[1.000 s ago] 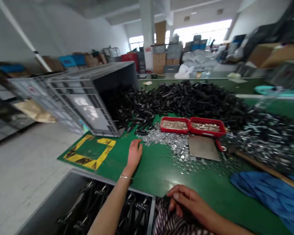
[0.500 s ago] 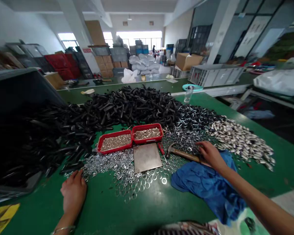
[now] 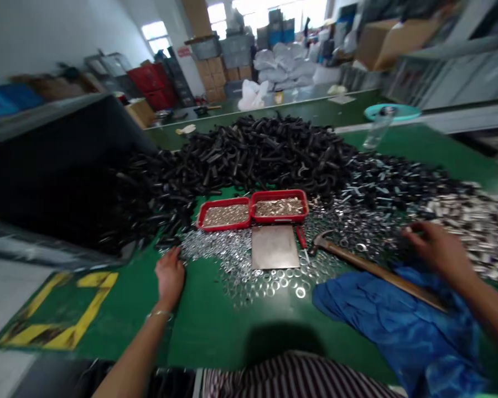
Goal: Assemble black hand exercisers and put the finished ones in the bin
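Note:
My left hand [image 3: 170, 276] rests on the green table at the left end of a spread of small silver metal parts [image 3: 216, 246]. Its fingers are loosely stretched out beside the black curved pieces, with nothing visible in them. Over the right side hovers my right hand [image 3: 440, 251], slightly blurred, its fingers apart and seemingly holding nothing. Below it lie a blue cloth [image 3: 369, 298] and a claw hammer [image 3: 365, 265] with a wooden handle. A square metal plate [image 3: 275, 247] lies between my hands, and a red-handled screwdriver [image 3: 301, 237] is beside it.
Two red trays [image 3: 224, 225] of small metal pieces stand behind the plate. Beyond them rises a heap of black curved parts [image 3: 249, 155]. A large dark crate [image 3: 66, 143] is at left, silver cylinders [image 3: 468, 213] at right, and a clear cup [image 3: 377, 130] farther back.
The view has tilted down and turned left. My right hand has come off the hammer handle, which now shows along its length. My left hand stays by the small metal parts.

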Demonstrator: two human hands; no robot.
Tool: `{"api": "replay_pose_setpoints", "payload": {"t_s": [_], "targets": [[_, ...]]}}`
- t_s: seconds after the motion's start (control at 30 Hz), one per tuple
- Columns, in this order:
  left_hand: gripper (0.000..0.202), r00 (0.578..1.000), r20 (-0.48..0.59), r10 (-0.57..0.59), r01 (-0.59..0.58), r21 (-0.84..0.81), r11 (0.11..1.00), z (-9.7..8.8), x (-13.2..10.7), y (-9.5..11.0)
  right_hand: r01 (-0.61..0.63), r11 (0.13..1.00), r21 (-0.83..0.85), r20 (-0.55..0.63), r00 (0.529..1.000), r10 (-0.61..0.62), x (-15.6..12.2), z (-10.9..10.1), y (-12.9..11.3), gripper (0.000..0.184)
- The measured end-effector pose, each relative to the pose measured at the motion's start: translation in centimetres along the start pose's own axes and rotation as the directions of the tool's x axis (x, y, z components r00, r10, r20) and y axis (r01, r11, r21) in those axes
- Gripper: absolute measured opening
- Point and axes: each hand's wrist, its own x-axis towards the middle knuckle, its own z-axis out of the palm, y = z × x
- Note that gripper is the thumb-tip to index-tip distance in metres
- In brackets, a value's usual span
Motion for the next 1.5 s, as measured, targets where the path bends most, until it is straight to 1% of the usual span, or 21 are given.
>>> {"api": "replay_pose_setpoints", "payload": {"t_s": [0.03, 0.07, 0.1, 0.13, 0.17, 0.23, 0.27, 0.3, 0.37, 0.4, 0.43, 0.5, 0.57, 0.67, 0.73, 0.83, 1.0, 1.1, 1.23, 1.4, 1.5], "targets": [[0.046, 0.998, -0.033, -0.044, 0.043, -0.038, 0.998, -0.5, -0.2, 0.6, -0.062, 0.996, 0.069, -0.047, 0.997, 0.065, 0.5, 0.1, -1.3, 0.028], [0.045, 0.994, -0.074, -0.082, 0.077, -0.063, 0.995, -0.9, -0.6, 1.3, -0.107, 0.982, 0.157, -0.056, 0.992, 0.117, 1.1, 0.2, -3.0, 0.027], [0.043, 0.988, -0.114, -0.104, 0.094, -0.088, 0.992, -1.3, -1.1, 2.0, -0.13, 0.954, 0.27, -0.006, 0.991, 0.136, 1.5, 0.5, -5.3, 0.024], [0.039, 0.986, -0.142, -0.083, 0.065, -0.126, 0.99, -1.6, -2.0, 2.9, -0.14, 0.906, 0.399, 0.057, 0.99, 0.128, 1.7, 0.8, -7.9, 0.022], [0.036, 0.99, -0.141, -0.022, -0.004, -0.176, 0.984, -1.7, -3.0, 4.0, -0.153, 0.82, 0.551, 0.145, 0.986, 0.086, 1.7, 1.1, -10.9, 0.021], [0.028, 0.986, -0.081, 0.144, -0.161, -0.292, 0.943, -1.8, -5.4, 6.5, -0.222, 0.557, 0.801, 0.29, 0.956, -0.035, 1.1, 2.1, -17.1, 0.024], [0.025, 0.977, -0.045, 0.208, -0.211, -0.335, 0.918, -1.8, -6.5, 7.8, -0.276, 0.441, 0.854, 0.36, 0.925, -0.118, 0.6, 2.8, -20.0, 0.027], [0.023, 0.969, -0.019, 0.247, -0.237, -0.358, 0.903, -1.7, -7.4, 9.0, -0.32, 0.359, 0.877, 0.41, 0.887, -0.212, 0.1, 3.6, -22.6, 0.029], [0.019, 0.962, 0.019, 0.273, -0.25, -0.344, 0.905, -1.5, -8.2, 10.9, -0.416, 0.295, 0.86, 0.504, 0.78, -0.37, -0.8, 5.6, -26.7, 0.032], [0.017, 0.962, 0.033, 0.27, -0.247, -0.312, 0.918, -1.4, -8.2, 11.6, -0.444, 0.278, 0.852, 0.523, 0.745, -0.413, -1.1, 6.7, -28.1, 0.033], [0.016, 0.963, 0.049, 0.267, -0.244, -0.271, 0.931, -1.3, -7.9, 12.1, -0.461, 0.262, 0.848, 0.53, 0.728, -0.434, -1.3, 7.8, -29.1, 0.034], [0.013, 0.96, 0.087, 0.265, -0.247, -0.174, 0.953, -1.1, -7.0, 12.6, -0.466, 0.218, 0.858, 0.513, 0.745, -0.427, -1.4, 9.8, -30.0, 0.035], [0.011, 0.953, 0.123, 0.278, -0.27, -0.079, 0.96, -0.9, -6.0, 12.8, -0.473, 0.174, 0.864, 0.502, 0.769, -0.396, -1.2, 11.4, -29.9, 0.038], [0.015, 0.948, 0.142, 0.285, -0.285, -0.025, 0.958, -0.3, -5.1, 13.0, -0.526, 0.104, 0.844, 0.524, 0.768, -0.368, -1.1, 12.6, -29.1, 0.04], [0.015, 0.954, 0.135, 0.268, -0.258, -0.089, 0.962, 0.0, -4.6, 13.1, -0.557, 0.054, 0.829, 0.536, 0.762, -0.363, -1.0, 12.8, -28.6, 0.038], [0.013, 0.963, 0.107, 0.248, -0.214, -0.257, 0.942, -0.1, -4.1, 13.1, -0.587, -0.014, 0.809, 0.544, 0.758, -0.36, -1.1, 12.6, -28.4, 0.036], [0.017, 0.978, -0.019, 0.21, -0.199, -0.41, 0.89, -1.0, -4.8, 13.3, -0.598, -0.083, 0.797, 0.525, 0.755, -0.393, -1.1, 13.0, -28.2, 0.034], [0.018, 0.976, -0.006, 0.22, -0.196, -0.481, 0.855, -1.5, -6.2, 13.9, -0.597, -0.081, 0.798, 0.522, 0.753, -0.401, -1.2, 13.5, -28.0, 0.037], [0.018, 0.97, 0.032, 0.243, -0.193, -0.511, 0.838, -1.6, -7.5, 15.0, -0.59, -0.037, 0.807, 0.527, 0.746, -0.407, -1.1, 13.4, -28.0, 0.034], [0.019, 0.96, 0.111, 0.256, -0.189, -0.416, 0.889, -0.9, -6.5, 15.5, -0.589, 0.061, 0.806, 0.548, 0.703, -0.454, -0.8, 13.0, -28.1, 0.039], [0.021, 0.946, 0.149, 0.289, -0.224, -0.347, 0.911, -0.2, -5.4, 15.5, -0.557, 0.102, 0.825, 0.533, 0.704, -0.469, -0.9, 13.1, -28.1, 0.04]]}}
